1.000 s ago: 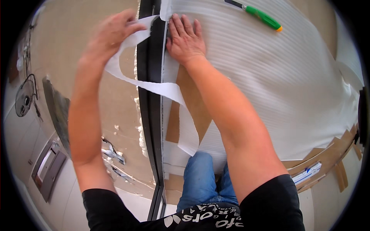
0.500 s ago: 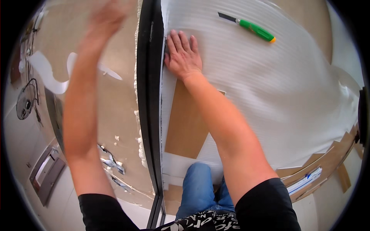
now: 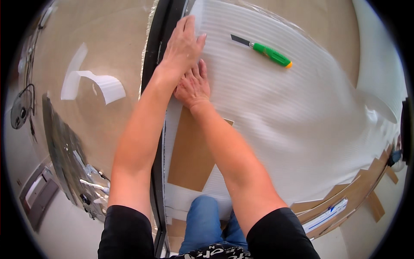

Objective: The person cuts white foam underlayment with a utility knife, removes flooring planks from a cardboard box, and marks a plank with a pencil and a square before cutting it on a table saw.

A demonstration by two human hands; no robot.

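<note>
My left hand [image 3: 183, 43] is open, fingers stretched toward the edge of a white ribbed foam sheet [image 3: 271, 99] beside a long black frame [image 3: 161, 30]. Just below it my right hand [image 3: 192, 88] lies flat and open on the sheet, its fingers partly behind my left hand. A brown plank [image 3: 189, 155] shows under my right forearm. A green utility knife [image 3: 271, 55] with a yellow end lies on the foam, right of my hands, blade toward the left. A curled white cut strip [image 3: 108, 86] lies on the beige floor across the frame.
A foam roll [image 3: 375, 64] stands at upper right. Brown planks [image 3: 371, 181] and a white-blue package [image 3: 325, 216] are at lower right. At left are a black fan [image 3: 19, 110], a dark streaked strip [image 3: 60, 146] with debris, and a grey-framed object [image 3: 39, 194] at lower left.
My left hand has let go of the white strip, which dropped onto the floor at left, and has moved right onto the foam edge beside my right hand.
</note>
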